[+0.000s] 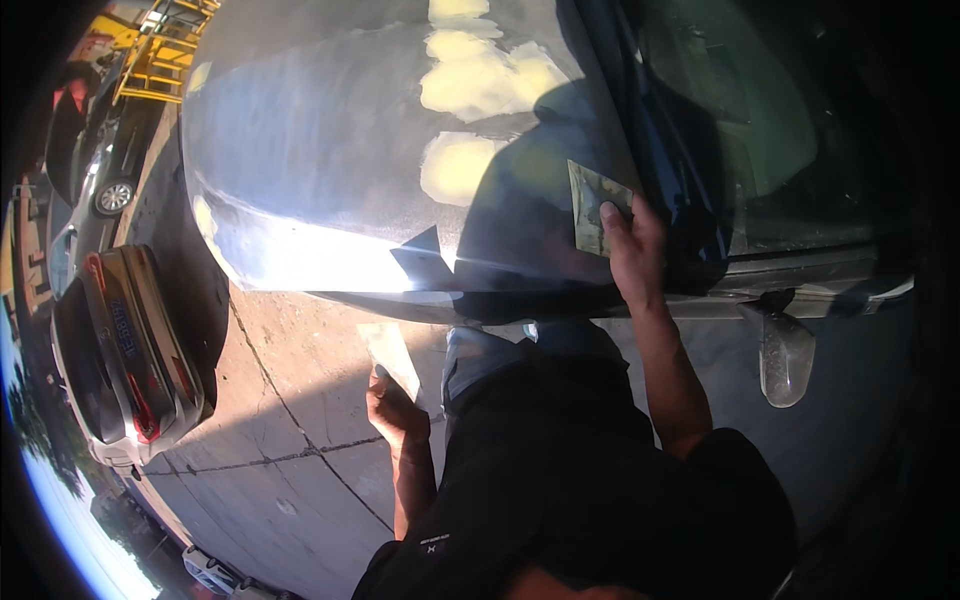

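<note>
In front of me is a car hood (310,130), dull grey, with several pale yellow filler patches (465,165) on it. My right hand (637,250) is closed on a thin, smudged rectangular plate, like a filler spreader (590,205), with the thumb on top. It is over the shaded rear part of the hood, near the windshield; whether it touches the surface I cannot tell. Lower left, beside the hood's edge, my left hand (398,408) grips a pale flat plate (392,355) that points up and away. Its fingers are partly hidden.
The windshield (780,120) lies right of the hood, and a side mirror (787,360) juts out below it. Concrete ground (290,400) shows at left. Beyond stand a parked silver car (130,350), a dark car (115,165) and a yellow metal frame (165,50).
</note>
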A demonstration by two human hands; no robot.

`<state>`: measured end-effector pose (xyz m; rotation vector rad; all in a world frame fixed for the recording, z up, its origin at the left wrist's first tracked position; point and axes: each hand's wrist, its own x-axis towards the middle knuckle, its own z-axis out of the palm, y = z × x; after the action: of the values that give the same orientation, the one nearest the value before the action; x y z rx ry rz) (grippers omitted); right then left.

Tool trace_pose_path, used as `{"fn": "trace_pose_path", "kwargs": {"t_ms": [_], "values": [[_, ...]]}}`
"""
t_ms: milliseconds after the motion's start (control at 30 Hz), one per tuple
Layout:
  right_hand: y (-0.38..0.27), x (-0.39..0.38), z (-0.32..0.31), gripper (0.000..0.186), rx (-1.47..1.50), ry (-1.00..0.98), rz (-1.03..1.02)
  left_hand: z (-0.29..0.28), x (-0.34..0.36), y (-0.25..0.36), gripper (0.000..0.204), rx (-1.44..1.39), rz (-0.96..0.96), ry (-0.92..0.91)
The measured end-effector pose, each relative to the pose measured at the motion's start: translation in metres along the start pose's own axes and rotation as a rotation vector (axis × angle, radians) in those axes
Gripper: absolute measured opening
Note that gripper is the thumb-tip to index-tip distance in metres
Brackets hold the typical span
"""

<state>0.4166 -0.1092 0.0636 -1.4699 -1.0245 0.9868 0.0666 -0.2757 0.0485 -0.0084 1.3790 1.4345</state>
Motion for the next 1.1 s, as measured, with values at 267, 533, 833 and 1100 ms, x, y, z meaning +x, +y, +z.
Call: {"fn": "trace_pose_path", "kwargs": {"t_ms": [267, 533, 833, 1100], "values": [[-0.017, 0.021, 0.007, 0.035, -0.39, -0.075, -0.266, 0.02, -0.03, -0.029, 0.048, -0.014, -0.047, 0.039], [0.023, 0.081, 0.055, 0.059, -0.736, -0.202, -0.695, 0.01, -0.016, -0.036, 0.041, -0.081, 0.01, -0.109], [0.032, 0.095, 0.078, 0.053, -0.897, -0.215, -0.708, -0.022, 0.029, -0.022, 0.038, -0.044, 0.027, -0.053], [0.032, 0.088, 0.095, 0.045, -0.964, -0.154, -0.686, -0.007, 0.059, 0.012, 0.026, -0.108, 0.027, -0.296]]}}
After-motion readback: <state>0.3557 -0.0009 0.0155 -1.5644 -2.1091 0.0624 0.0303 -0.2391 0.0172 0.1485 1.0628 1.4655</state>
